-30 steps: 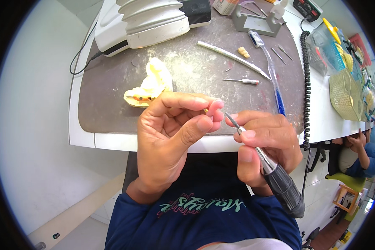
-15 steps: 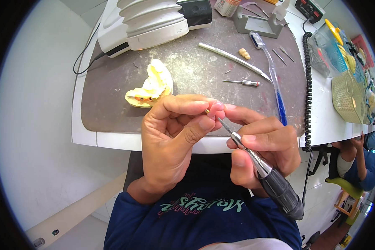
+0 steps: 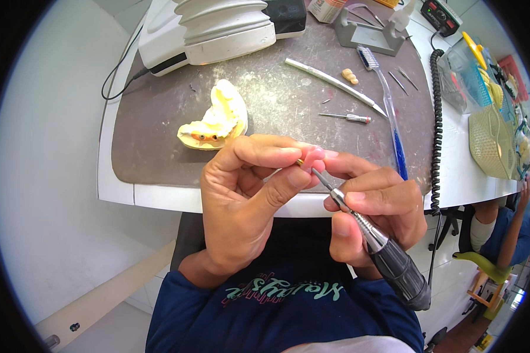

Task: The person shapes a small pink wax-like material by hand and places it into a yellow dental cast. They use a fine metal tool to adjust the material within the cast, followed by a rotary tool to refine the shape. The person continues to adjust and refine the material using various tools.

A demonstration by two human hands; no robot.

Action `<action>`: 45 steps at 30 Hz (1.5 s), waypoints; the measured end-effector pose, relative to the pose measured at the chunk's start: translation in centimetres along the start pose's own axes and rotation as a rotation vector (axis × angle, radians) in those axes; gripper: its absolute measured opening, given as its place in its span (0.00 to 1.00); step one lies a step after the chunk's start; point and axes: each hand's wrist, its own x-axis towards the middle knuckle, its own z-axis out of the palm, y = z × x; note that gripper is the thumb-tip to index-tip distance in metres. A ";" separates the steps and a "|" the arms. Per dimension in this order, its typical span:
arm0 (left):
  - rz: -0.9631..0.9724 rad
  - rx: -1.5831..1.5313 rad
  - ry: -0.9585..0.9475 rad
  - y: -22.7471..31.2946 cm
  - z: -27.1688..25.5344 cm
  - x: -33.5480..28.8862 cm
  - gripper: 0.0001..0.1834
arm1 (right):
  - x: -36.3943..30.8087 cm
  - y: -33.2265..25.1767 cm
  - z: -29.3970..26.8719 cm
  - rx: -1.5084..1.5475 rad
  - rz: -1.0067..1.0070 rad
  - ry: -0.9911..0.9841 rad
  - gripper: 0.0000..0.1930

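Note:
Between the fingertips and thumb of my left hand (image 3: 238,194) is a small glossy pink piece (image 3: 314,156) with a bit of brass-coloured metal at its left side. My right hand (image 3: 386,203) grips a black and silver rotary handpiece (image 3: 397,267) like a pen, pointing up and left. Its thin grey bur (image 3: 320,178) meets or nearly meets the underside of the pink piece; exact contact cannot be told. My right forefinger reaches the far side of the piece. Just beyond my left hand, a yellowish dental cast (image 3: 221,115) lies on the grey worktop (image 3: 159,159), with an orange-pink patch and metal-rimmed holes.
A white ribbed suction hose unit (image 3: 227,32) stands far left. Beyond my right hand lie a white-handled knife (image 3: 335,85), a small screwdriver (image 3: 346,117), a tooth-coloured piece (image 3: 350,76) and a blue toothbrush (image 3: 388,112). A coiled black cord (image 3: 437,129) and baskets (image 3: 492,141) line the right; a person sits beyond.
Both hands and the pink piece have shifted slightly right in the picture, and the view itself has moved a little. The grips look the same, with the bur still at the piece.

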 end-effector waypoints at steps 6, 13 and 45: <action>-0.016 0.083 0.029 0.1 0.5 -0.1 0.10 | 0.0 0.0 -0.1 0.023 0.011 -0.016 0.16; -0.008 0.097 0.026 0.2 0.5 -0.2 0.10 | 0.2 -0.2 -0.2 0.001 0.012 -0.039 0.16; -0.011 0.097 0.005 0.2 0.4 -0.2 0.10 | 0.0 0.0 -0.1 0.035 0.003 -0.010 0.14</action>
